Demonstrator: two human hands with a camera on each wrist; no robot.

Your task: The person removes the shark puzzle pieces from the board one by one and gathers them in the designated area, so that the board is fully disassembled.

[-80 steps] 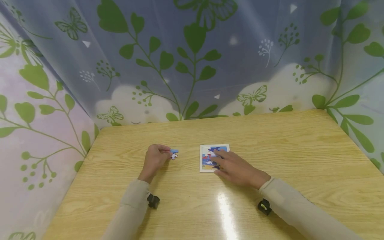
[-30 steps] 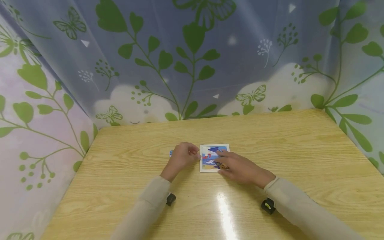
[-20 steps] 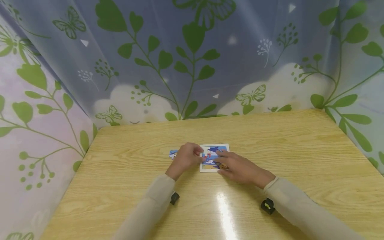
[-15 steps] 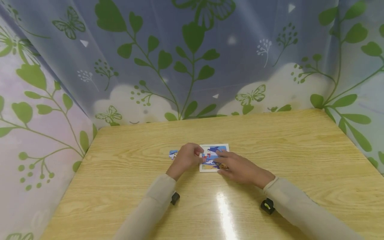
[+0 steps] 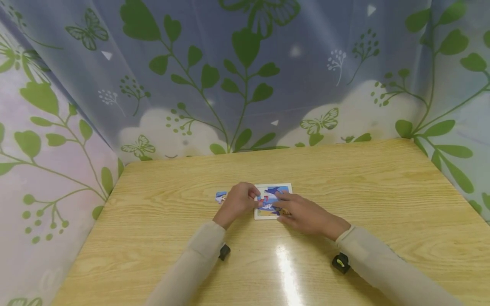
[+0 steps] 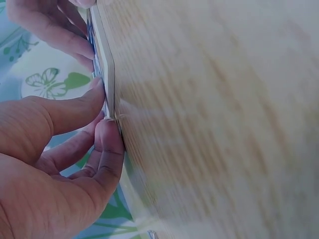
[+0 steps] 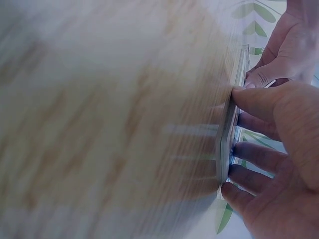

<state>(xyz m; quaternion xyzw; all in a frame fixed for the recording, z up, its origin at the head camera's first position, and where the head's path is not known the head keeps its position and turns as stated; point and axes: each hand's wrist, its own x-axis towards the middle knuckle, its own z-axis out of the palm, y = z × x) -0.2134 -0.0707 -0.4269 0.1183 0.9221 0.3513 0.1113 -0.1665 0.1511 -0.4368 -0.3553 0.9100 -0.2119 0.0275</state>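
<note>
A white-framed jigsaw puzzle (image 5: 268,217) with a blue sea picture lies flat on the table. At its left edge my left hand (image 5: 238,203) has thumb and fingertips close together, with a small bluish puzzle piece (image 5: 259,198) showing between them. In the left wrist view, the thumb of the left hand (image 6: 55,149) touches the frame's upper side and the fingers sit at its edge; the piece is hidden there. My right hand (image 5: 308,214) rests on the puzzle's right part, fingers spread and fairly straight. Its thumb (image 7: 254,99) touches the frame's rim in the right wrist view.
A loose blue-and-white puzzle piece (image 5: 220,196) lies left of the frame, partly behind my left hand. The wooden table (image 5: 363,178) reaches back to a curtain (image 5: 214,97) printed with leaves and butterflies.
My left hand has moved right, from the loose pieces to the frame's left edge, and has stayed nearly still there for the last half second. The right hand has barely shifted.
</note>
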